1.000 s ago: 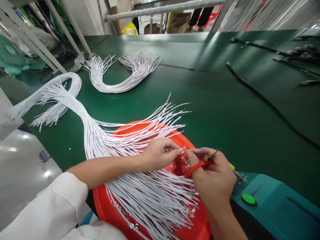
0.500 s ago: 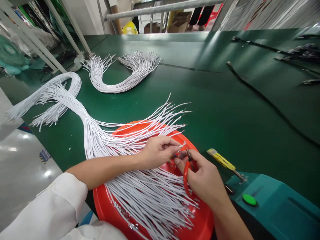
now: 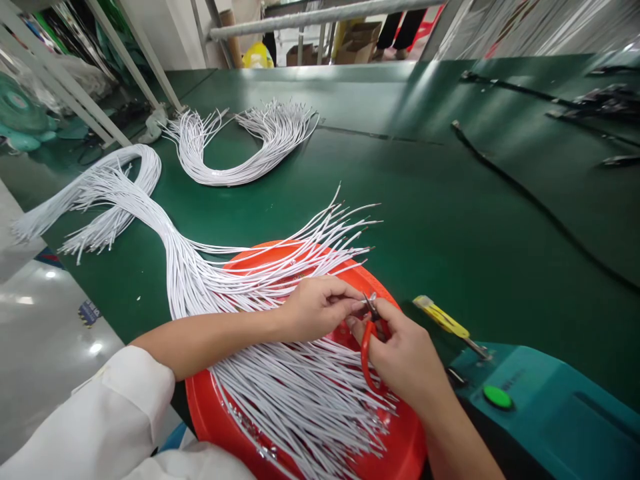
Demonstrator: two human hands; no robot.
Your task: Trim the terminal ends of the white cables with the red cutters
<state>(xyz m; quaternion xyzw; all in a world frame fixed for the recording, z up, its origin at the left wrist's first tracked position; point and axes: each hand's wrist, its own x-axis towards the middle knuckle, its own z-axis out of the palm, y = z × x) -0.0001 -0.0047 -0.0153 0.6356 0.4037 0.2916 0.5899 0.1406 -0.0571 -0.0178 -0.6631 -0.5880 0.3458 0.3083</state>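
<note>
My left hand (image 3: 320, 305) pinches the end of a white cable between thumb and fingers, above a red basin (image 3: 203, 407). Orange-handled scissors (image 3: 369, 350) are gripped in my right hand (image 3: 400, 350), their blades up against the cable end at my left fingertips. The exact contact of blades and cable is too small to make out. A large bundle of white cables (image 3: 295, 387) lies across the basin under my left forearm, its ends fanned out. Other cable ends (image 3: 340, 230) spread over the basin's far rim.
Two more white cable bundles (image 3: 225, 175) lie at the back left of the green table (image 3: 400, 200). Right of my hand are a yellow cutter (image 3: 443, 317) and a teal machine (image 3: 560, 407) with a green button. Black cables (image 3: 540, 200) stretch along the right side.
My right hand has moved slightly left with the scissors, bringing the blades onto the cable end at my left fingertips. The left hand has hardly moved.
</note>
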